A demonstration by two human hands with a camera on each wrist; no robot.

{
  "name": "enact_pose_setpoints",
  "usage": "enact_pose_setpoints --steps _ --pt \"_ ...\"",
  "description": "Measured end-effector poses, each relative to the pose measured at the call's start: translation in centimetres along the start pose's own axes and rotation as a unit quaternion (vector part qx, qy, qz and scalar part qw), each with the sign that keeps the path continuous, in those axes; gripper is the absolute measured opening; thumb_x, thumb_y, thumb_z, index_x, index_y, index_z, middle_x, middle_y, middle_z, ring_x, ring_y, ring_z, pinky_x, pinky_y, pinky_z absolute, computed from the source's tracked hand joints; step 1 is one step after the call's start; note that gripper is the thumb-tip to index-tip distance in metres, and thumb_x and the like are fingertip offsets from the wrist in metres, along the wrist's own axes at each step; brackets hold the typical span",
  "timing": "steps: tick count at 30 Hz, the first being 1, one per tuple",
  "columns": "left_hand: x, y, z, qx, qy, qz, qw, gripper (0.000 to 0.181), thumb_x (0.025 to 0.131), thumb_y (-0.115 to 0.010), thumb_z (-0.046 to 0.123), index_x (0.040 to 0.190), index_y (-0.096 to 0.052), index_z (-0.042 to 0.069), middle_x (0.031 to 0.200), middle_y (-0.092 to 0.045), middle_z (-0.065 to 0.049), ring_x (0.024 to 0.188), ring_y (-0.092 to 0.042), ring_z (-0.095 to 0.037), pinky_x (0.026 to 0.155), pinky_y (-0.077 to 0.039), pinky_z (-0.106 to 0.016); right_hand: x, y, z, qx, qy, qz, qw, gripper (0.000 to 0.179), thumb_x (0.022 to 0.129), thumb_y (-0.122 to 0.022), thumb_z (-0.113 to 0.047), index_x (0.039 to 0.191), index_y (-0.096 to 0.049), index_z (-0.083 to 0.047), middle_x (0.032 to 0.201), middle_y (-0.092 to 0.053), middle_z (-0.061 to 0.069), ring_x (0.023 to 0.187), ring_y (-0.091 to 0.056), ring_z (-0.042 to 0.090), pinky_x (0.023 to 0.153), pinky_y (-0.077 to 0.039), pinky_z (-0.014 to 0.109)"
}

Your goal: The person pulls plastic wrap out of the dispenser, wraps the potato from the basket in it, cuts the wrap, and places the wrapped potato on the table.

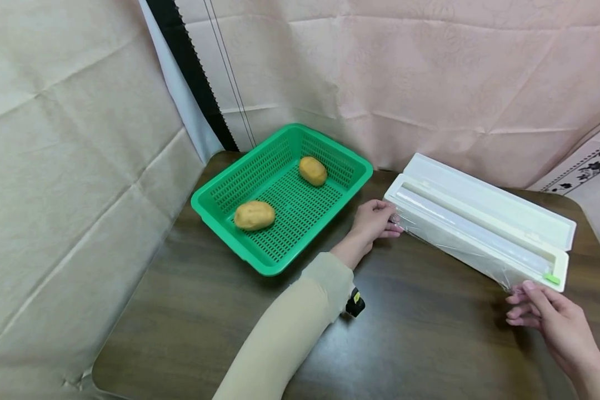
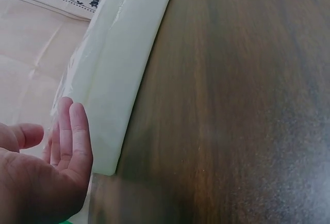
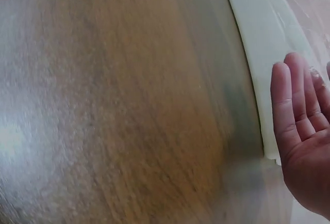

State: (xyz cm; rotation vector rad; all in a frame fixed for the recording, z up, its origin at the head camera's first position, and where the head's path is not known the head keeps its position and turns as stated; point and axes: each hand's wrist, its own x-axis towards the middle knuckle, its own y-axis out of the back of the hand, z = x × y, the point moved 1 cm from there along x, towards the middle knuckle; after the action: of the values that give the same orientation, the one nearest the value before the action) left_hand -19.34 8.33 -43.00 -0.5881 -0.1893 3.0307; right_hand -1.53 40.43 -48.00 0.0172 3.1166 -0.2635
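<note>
A white cling wrap dispenser (image 1: pixel 490 195) lies on the table at the right with its lid swung back. Clear cling wrap (image 1: pixel 452 239) comes out of it and hangs over the front side. My left hand (image 1: pixel 370 223) pinches the wrap's left corner by the dispenser's left end. At the other end, my right hand (image 1: pixel 555 322) holds the right corner between thumb and fingers. A green slider (image 1: pixel 551 279) sits at the dispenser's right end. Both wrist views show the dispenser's front (image 2: pixel 121 84) beside each hand; the pinch points are partly hidden there.
Left of the dispenser stands a green plastic basket (image 1: pixel 287 194) with two potatoes, one near (image 1: pixel 254 215) and one far (image 1: pixel 313 171). All of it rests on a dark wooden table (image 1: pixel 410 328). Pale cloth (image 1: pixel 430 83) hangs behind and along the left side.
</note>
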Motion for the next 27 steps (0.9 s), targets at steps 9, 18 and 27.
enact_pose_setpoints --steps 9,18,27 --pt "0.0 -0.1 1.1 -0.021 -0.041 -0.023 0.9987 0.005 0.105 -0.067 0.008 0.103 -0.07 0.005 0.087 -0.078 -0.009 0.078 -0.08 -0.031 0.07 -0.065 -0.037 0.2 -0.5 -1.3 0.098 0.055 0.027 0.9933 0.035 0.114 -0.039 0.002 0.11 -0.074 0.002 0.089 -0.078 0.01 0.066 -0.071 0.018 0.057 -0.056 0.026" --pt "0.6 -1.1 3.0 -0.089 -0.033 -0.044 0.9945 0.008 0.104 -0.068 0.007 0.096 -0.068 0.009 0.088 -0.078 -0.012 0.076 -0.078 -0.03 0.077 -0.065 -0.043 2.0 -1.0 -3.2 0.228 0.117 0.036 0.9658 0.039 0.115 -0.033 -0.001 0.106 -0.068 0.012 0.08 -0.074 0.017 0.047 -0.044 0.021 0.049 -0.009 0.029" --pt "0.5 -2.6 5.1 -0.085 -0.049 -0.051 0.9939 0.009 0.103 -0.069 0.006 0.095 -0.068 0.008 0.083 -0.076 -0.009 0.078 -0.078 -0.032 0.077 -0.065 -0.043 3.8 -1.2 -5.2 0.276 0.124 0.046 0.952 0.037 0.115 -0.035 -0.001 0.105 -0.067 0.015 0.071 -0.07 0.018 0.044 -0.042 0.022 0.052 -0.007 0.028"
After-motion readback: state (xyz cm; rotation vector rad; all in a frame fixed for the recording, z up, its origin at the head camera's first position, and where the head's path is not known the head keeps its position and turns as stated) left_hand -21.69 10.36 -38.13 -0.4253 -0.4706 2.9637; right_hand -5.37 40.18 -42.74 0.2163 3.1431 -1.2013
